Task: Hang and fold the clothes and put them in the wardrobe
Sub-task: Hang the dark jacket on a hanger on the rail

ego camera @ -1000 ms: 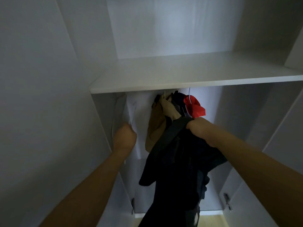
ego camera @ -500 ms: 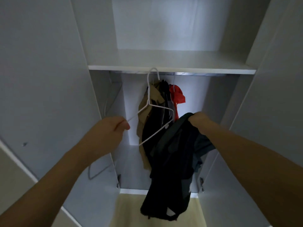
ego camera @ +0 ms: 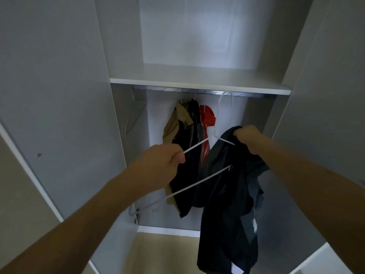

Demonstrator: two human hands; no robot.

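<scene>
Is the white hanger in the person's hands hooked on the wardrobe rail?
No, the white hanger is held off the rail by the left hand, its hook in front of the rail.

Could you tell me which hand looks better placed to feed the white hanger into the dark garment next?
Probably the left hand: its grip is already on the white hanger, whose far arm meets the dark garment. The right hand is busy bunching that garment's top.
</scene>
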